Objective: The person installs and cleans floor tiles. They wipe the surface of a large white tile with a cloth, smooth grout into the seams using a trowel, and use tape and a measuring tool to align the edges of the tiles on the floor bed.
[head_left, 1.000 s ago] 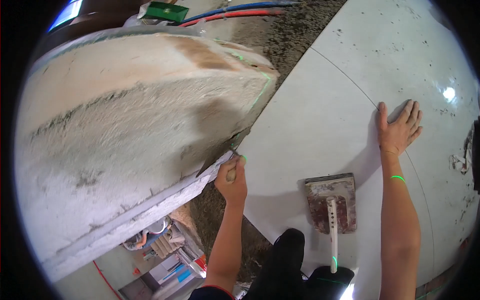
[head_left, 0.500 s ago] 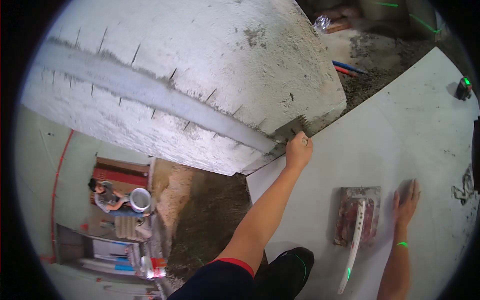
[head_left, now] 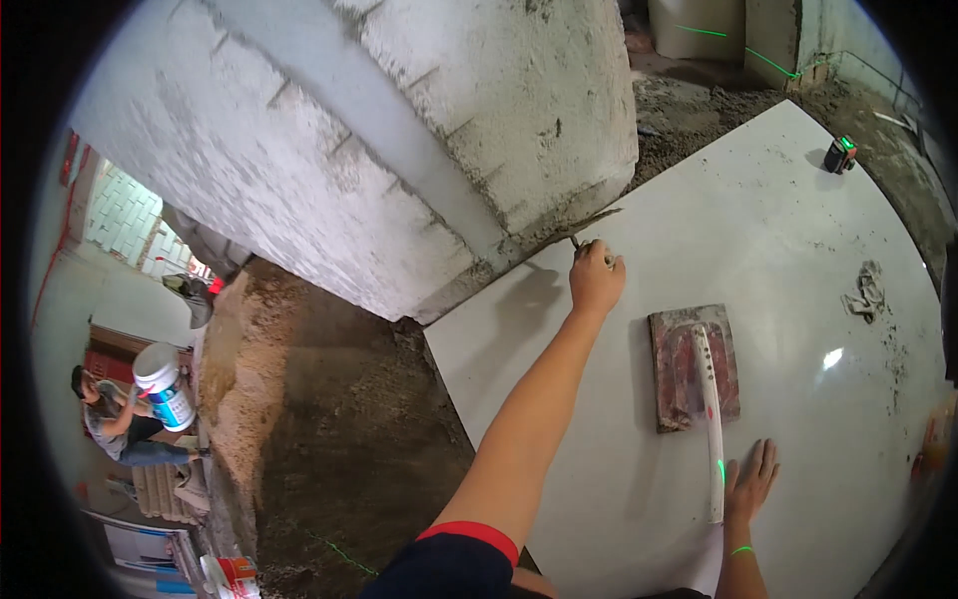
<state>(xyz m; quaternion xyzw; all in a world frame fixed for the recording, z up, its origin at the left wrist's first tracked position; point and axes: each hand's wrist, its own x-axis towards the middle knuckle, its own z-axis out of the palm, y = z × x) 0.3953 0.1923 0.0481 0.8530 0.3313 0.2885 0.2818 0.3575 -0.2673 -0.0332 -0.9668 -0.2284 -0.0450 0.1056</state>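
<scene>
two hands down: our left hand [head_left: 597,280] wrapped round trowel [head_left: 597,218], blade just ahead, roughly along wall [head_left: 559,130] foot; right hand [head_left: 750,489] farther off, flat on tile [head_left: 788,250].

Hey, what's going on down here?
Someone's left hand grips a trowel close to where a rough wall meets a big pale slab. The right hand rests flat on the slab, near a block with a long white handle. Off to the left, another person holds a bucket.
</scene>
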